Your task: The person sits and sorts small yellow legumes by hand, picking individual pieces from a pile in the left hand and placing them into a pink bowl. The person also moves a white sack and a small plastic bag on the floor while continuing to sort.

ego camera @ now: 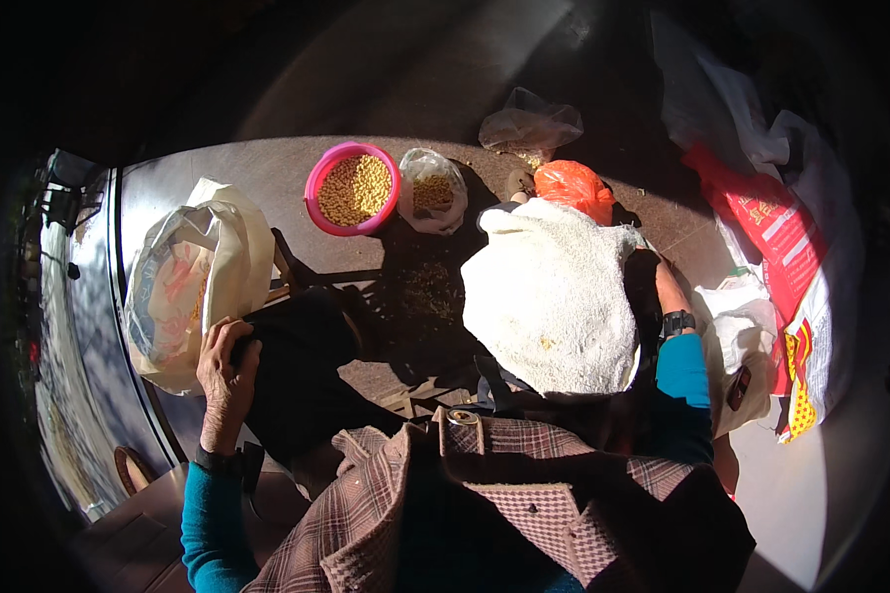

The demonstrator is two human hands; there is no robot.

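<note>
My left hand (226, 367) rests at my black-trousered knee (304, 348), its thumb apart from the bent fingers. Nothing shows in its grasp. Its fingers lie against the near edge of an off-white woven sack (248, 244), which stands with its mouth spread and a few yellow grains inside. A white terry towel (549, 296) is draped over my other leg. Along its right edge, the back of my right hand (666, 285) shows below a black wristwatch. Towel and shadow hide those fingers, so their grip cannot be seen. An orange plastic bag (572, 191) lies just beyond the towel.
A pink basin (315, 211) of yellow beans stands ahead, beside a clear plastic bag (445, 211) holding beans. Farther off lies another clear bag (530, 126). Debris (430, 289) litters the shaded floor. Red and white printed sacks (775, 230) and a phone-like dark object (739, 387) are at right.
</note>
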